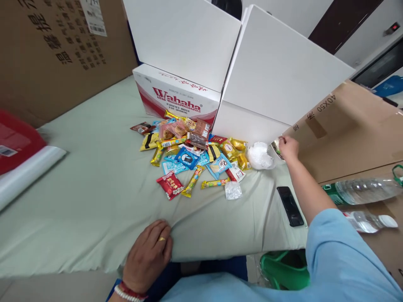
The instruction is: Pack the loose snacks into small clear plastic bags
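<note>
My left hand (148,255) rests at the front edge of the cloth-covered table, its fingers curled together with nothing visible in them. Stretched out to the far right, my right hand (289,148) pinches a small shiny packet (276,147) whose kind is partly hidden by the fingers. Just left of that packet lies a crumpled white plastic bag (260,156). A loose heap of wrapped snacks fills the middle of the table: yellow stick packs (193,181), a red packet (170,185), a dark blue packet (187,157), a light blue packet (219,166) and gold packets (229,148).
A Wahaha water carton (179,98) and white panels (277,63) stand behind the heap. A phone (290,206) lies below my right forearm. Large brown cartons (63,54) flank the table, with plastic bottles (368,191) at right. A red package (19,140) sits far left.
</note>
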Demonstrator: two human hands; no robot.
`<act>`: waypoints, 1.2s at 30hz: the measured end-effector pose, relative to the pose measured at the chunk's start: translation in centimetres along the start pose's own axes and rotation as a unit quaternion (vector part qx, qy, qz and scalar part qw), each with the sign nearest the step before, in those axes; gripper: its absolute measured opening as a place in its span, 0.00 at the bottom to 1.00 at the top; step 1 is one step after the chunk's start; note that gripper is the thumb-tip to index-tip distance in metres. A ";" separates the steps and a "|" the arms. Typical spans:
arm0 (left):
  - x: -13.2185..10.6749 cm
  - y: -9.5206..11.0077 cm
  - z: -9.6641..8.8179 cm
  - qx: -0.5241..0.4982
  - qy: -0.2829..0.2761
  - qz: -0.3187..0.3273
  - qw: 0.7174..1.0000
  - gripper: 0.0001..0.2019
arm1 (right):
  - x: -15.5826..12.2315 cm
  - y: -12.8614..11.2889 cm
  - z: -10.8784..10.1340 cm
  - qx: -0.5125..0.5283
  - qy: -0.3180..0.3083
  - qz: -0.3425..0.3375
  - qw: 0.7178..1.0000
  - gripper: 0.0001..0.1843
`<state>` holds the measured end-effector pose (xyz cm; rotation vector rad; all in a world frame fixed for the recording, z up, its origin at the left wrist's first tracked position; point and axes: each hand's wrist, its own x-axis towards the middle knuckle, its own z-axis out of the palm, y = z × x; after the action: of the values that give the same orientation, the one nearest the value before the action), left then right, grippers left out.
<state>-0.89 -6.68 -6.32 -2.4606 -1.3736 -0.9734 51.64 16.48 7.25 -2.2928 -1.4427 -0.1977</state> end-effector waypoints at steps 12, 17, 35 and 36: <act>-0.8 0.4 0.2 -0.043 0.003 -0.048 0.998 0.10 | -19.4 -6.9 1.8 0.171 -0.362 -0.315 0.861 0.09; -0.1 1.4 -0.6 -0.220 0.000 -0.163 0.962 0.09 | -27.4 -8.1 2.0 0.391 -0.246 -0.068 0.884 0.19; 2.0 2.1 -1.9 -0.650 -0.141 -0.441 0.603 0.23 | -36.3 -13.6 -0.7 0.546 -0.337 0.047 0.766 0.12; 2.1 1.8 -2.1 -0.657 -0.147 -0.440 0.594 0.23 | -36.0 -13.6 -1.1 0.586 -0.336 0.078 0.733 0.11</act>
<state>0.33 -7.17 -3.10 -2.5639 -2.8628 -2.7099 23.45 -8.72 -0.16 -1.3376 -1.0508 1.3391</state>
